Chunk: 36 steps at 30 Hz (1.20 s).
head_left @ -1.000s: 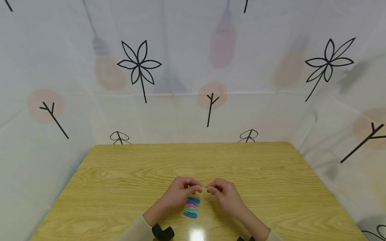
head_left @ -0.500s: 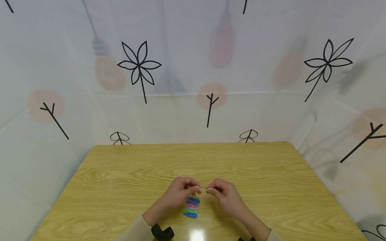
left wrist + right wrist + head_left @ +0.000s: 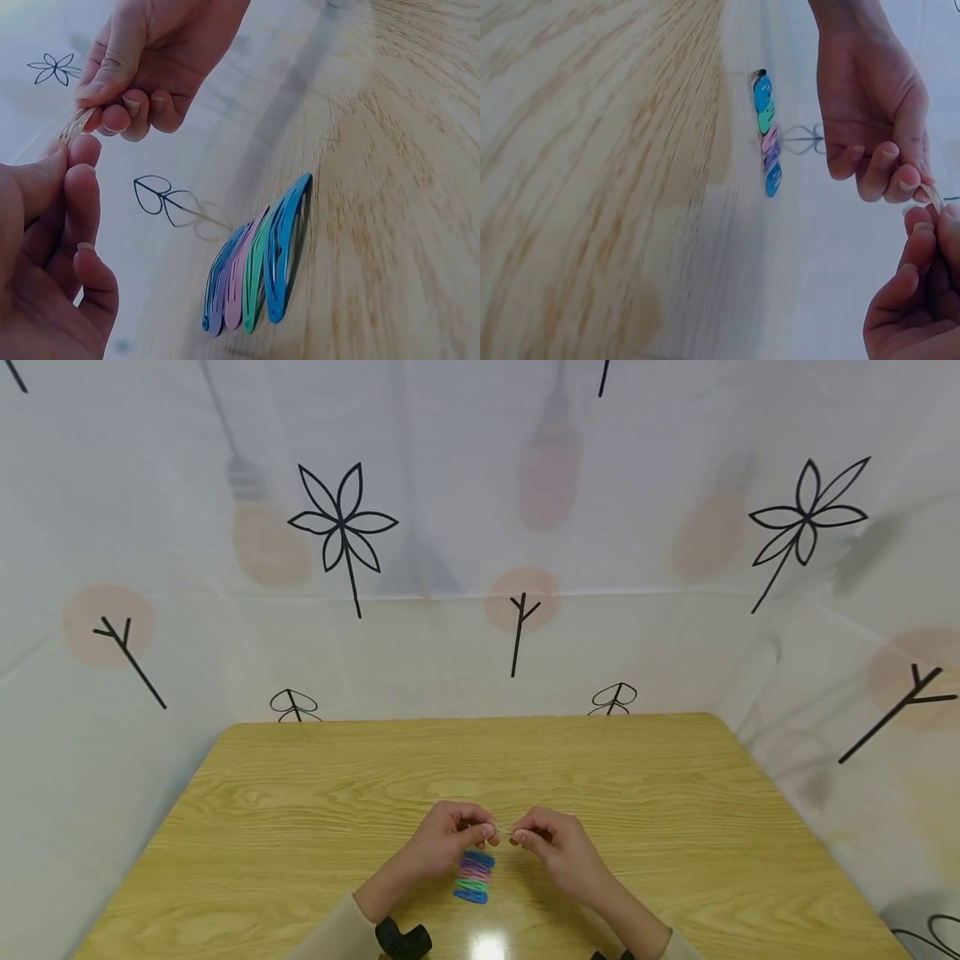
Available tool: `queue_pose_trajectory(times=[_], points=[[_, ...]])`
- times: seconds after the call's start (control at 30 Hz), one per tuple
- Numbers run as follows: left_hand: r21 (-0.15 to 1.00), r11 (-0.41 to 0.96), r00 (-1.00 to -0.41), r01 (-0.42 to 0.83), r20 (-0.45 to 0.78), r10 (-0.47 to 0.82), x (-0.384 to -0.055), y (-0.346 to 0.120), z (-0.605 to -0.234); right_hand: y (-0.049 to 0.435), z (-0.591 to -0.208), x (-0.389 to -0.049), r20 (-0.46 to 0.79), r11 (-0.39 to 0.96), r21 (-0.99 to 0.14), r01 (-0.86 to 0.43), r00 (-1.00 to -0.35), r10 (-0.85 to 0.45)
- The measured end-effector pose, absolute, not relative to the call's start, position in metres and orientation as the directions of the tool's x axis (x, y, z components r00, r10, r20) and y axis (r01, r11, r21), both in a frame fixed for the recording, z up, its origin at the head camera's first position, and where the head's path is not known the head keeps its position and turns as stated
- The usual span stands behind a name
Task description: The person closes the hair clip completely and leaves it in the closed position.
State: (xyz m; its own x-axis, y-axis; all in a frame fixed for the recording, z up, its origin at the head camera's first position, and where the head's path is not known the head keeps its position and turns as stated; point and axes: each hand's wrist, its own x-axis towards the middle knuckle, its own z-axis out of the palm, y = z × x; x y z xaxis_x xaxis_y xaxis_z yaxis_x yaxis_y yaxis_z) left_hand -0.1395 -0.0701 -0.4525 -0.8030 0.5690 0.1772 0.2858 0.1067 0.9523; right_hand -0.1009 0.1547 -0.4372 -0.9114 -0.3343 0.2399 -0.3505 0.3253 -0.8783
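Note:
My left hand (image 3: 447, 837) and right hand (image 3: 559, 852) meet fingertip to fingertip just above the table. Between them is a small, pale cream snap hair clip (image 3: 77, 126) with slender prongs. Thumb and finger of each hand pinch one end of it; the fingertips cover much of the clip. Close below the hands, a row of several snap hair clips (image 3: 474, 877) lies on the table. In the left wrist view these are a blue clip (image 3: 283, 251), a green clip (image 3: 257, 274), a pink clip (image 3: 235, 289), a purple clip (image 3: 219, 300) and another blue one.
The wood-grain table (image 3: 337, 777) extends beyond and to both sides of the hands. A white cloth (image 3: 450, 652) with flower and twig drawings hangs around its back and sides. A black wrist strap (image 3: 403, 939) sits by the left sleeve.
Both hands keep their pinch on the cream hair clip, shifting only very slightly. The head view has turned a little. The row of clips lies unchanged.

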Motion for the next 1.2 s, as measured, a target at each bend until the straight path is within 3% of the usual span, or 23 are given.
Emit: queue_pose_trajectory(times=[0.93, 1.2], points=[[0.932, 0.266, -0.891, 0.247, 0.111, 0.44, -0.144, -0.073, -0.452, 0.149, -0.443, -0.112, 0.17, 0.451, -0.846, -0.286, -0.945, -0.28], [0.938, 0.244, -0.895, 0.247, 0.124, 0.428, -0.148, -0.079, -0.456, 0.144, -0.445, -0.121, 0.144, 0.481, -0.833, -0.273, -0.947, -0.289]])
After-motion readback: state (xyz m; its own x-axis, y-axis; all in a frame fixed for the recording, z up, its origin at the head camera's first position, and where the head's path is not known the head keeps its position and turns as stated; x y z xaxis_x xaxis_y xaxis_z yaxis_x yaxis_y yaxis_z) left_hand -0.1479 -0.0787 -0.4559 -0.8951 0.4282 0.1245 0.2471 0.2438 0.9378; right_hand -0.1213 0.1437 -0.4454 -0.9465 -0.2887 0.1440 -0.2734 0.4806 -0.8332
